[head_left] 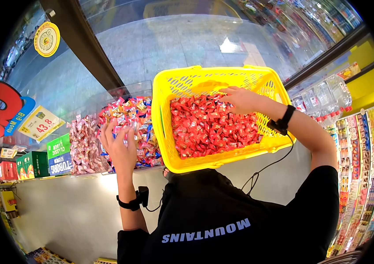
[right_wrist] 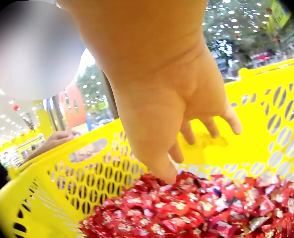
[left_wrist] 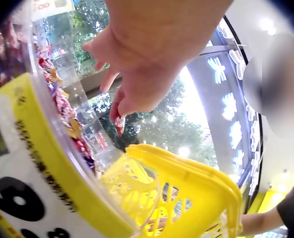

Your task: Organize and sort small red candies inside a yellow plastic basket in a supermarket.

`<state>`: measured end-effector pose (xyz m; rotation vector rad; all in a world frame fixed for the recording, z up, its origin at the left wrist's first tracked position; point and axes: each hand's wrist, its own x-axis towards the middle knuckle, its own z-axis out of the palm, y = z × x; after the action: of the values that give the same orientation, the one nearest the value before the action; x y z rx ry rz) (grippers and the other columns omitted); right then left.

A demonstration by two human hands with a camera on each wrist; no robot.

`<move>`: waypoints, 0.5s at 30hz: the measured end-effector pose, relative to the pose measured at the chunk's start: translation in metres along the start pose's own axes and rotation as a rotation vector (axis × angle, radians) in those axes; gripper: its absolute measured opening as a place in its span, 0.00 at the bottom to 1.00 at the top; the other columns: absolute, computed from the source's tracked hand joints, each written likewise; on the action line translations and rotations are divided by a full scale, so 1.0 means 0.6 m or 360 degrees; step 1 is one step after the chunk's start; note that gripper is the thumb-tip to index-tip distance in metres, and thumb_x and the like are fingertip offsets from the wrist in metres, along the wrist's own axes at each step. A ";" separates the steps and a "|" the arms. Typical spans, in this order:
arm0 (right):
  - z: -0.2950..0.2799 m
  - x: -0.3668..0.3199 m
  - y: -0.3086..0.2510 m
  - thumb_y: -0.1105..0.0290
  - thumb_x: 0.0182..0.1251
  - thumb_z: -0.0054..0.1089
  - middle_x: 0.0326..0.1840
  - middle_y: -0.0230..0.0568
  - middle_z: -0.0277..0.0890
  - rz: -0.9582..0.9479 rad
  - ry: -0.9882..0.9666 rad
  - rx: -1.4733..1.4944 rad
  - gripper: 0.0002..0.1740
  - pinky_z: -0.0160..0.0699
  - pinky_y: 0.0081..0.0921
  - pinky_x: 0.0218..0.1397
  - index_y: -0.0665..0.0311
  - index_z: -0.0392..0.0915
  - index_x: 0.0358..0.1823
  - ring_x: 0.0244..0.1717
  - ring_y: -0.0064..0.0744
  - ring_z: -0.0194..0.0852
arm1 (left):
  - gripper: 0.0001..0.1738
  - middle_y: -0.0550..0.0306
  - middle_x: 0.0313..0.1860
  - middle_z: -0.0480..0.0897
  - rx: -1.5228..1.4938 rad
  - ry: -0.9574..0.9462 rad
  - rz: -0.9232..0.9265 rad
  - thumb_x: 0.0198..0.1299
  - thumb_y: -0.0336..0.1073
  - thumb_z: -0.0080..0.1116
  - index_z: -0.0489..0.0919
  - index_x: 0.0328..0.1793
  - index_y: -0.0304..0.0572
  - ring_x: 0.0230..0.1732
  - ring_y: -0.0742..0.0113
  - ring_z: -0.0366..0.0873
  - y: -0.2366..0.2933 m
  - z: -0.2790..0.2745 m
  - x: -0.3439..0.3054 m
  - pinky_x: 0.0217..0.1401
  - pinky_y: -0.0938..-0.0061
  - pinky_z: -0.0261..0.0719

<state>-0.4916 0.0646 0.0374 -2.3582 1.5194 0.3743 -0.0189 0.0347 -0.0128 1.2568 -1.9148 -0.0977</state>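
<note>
My left hand (head_left: 121, 147) is over a clear bin of mixed candies (head_left: 151, 152). In the left wrist view the hand (left_wrist: 142, 69) pinches one small red-wrapped candy (left_wrist: 119, 125) between thumb and finger, above the bin's edge and near the yellow basket (left_wrist: 186, 171). To the right, the basket (head_left: 161, 147) holds a broad heap of red-wrapped candies (head_left: 213, 132). Over the heap's far part hangs my right hand (head_left: 245, 101), fingers spread. The right wrist view shows this hand (right_wrist: 162, 94) with its thumb close to the candies (right_wrist: 186, 210); contact is unclear.
Left of the mixed candies lies a section of pink-wrapped ones (head_left: 83, 145), with boxed drinks (head_left: 59, 154) and a price sign (head_left: 41, 124) beyond. A glass pane with a dark frame (head_left: 88, 48) stands behind. Bottles (head_left: 325, 99) and stocked shelves (head_left: 363, 154) are on the right.
</note>
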 end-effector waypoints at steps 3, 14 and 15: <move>0.040 0.023 0.031 0.61 0.71 0.68 0.88 0.52 0.62 0.0104 -0.0258 -0.0001 0.31 0.73 0.58 0.81 0.52 0.79 0.75 0.83 0.62 0.64 | 0.07 0.46 0.73 0.79 0.0256 -0.0142 -0.0054 0.67 0.40 0.74 0.93 0.44 0.49 0.82 0.34 0.65 -0.022 0.009 -0.034 0.86 0.34 0.52; 0.137 0.039 0.024 0.68 0.65 0.66 0.78 0.53 0.69 0.0250 0.0363 -0.0383 0.12 0.75 0.53 0.77 0.57 0.91 0.48 0.78 0.57 0.69 | 0.09 0.49 0.77 0.75 0.0091 -0.0038 0.0003 0.64 0.41 0.77 0.90 0.48 0.54 0.84 0.35 0.61 0.037 0.006 -0.022 0.87 0.30 0.49; 0.139 0.040 0.026 0.68 0.65 0.66 0.77 0.52 0.70 0.0259 0.0384 -0.0393 0.11 0.75 0.53 0.77 0.58 0.90 0.47 0.78 0.56 0.69 | 0.09 0.49 0.77 0.75 0.0058 -0.0031 0.0037 0.63 0.40 0.77 0.90 0.48 0.53 0.84 0.34 0.61 0.046 0.003 -0.015 0.88 0.30 0.48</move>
<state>-0.5002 0.0711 -0.0500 -2.5509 1.8802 0.3417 -0.0390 0.0548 -0.0063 1.2614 -1.9554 -0.0634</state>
